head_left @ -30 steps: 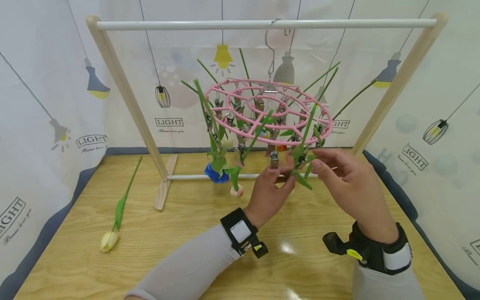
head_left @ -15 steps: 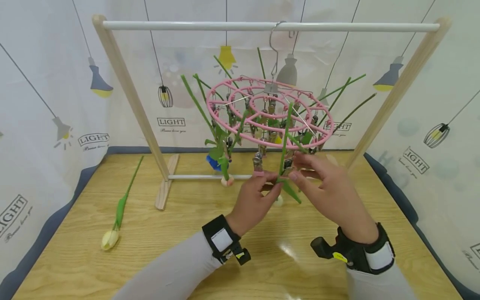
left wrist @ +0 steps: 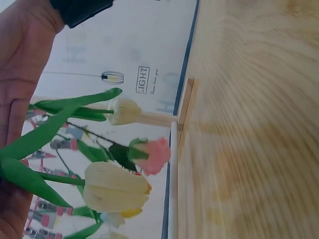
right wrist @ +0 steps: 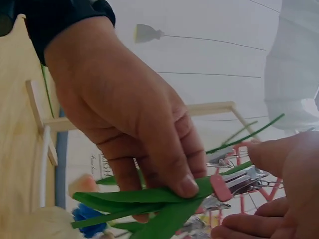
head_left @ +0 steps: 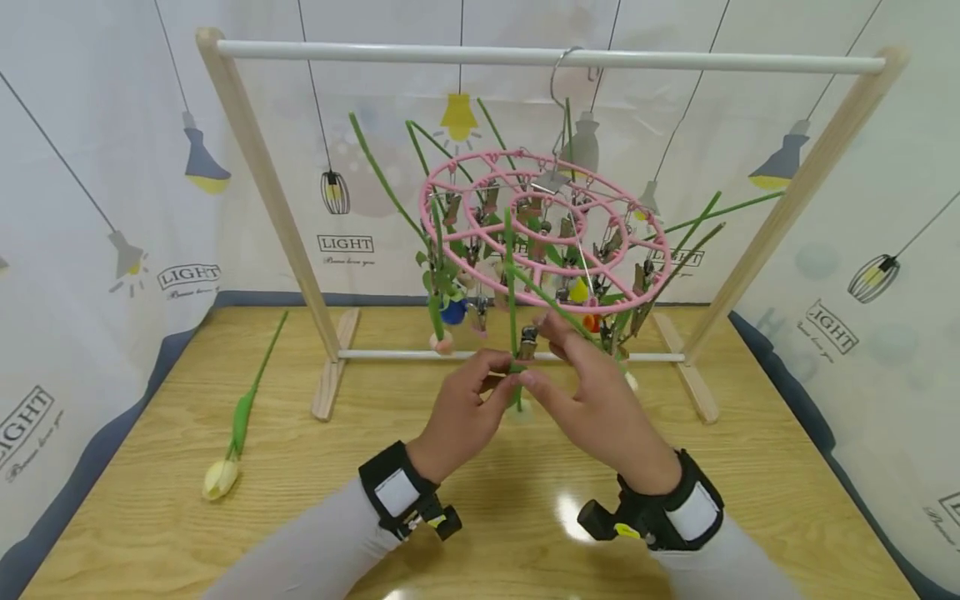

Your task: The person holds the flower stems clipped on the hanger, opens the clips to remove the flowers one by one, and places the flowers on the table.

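Observation:
My left hand (head_left: 459,410) pinches the green stem (head_left: 512,279) and leaves of an upside-down cream tulip (left wrist: 117,186), its blossom hanging below the fingers. Right beside those fingers, a metal clip with a pink tip (right wrist: 220,187) lies against the leaves; whether it bites the stem I cannot tell. My right hand (head_left: 603,408) is around the clip, thumb and fingers spread apart on either side in the right wrist view. Above both hands, a pink round clip hanger (head_left: 480,279) hangs by its hook, carrying several other upside-down flowers.
A white rail (head_left: 420,54) on wooden posts (head_left: 258,175) bears the hanger. Another cream tulip (head_left: 221,480) lies on the wooden table (head_left: 150,542) at the left. A blue flower (head_left: 453,312) hangs left of my hands. Printed cloth walls surround the table.
Both hands have moved left together with the tulip and clip. The pink hanger has turned, carrying its front flowers leftward. My right-hand fingers are now beside a clip nearer the middle.

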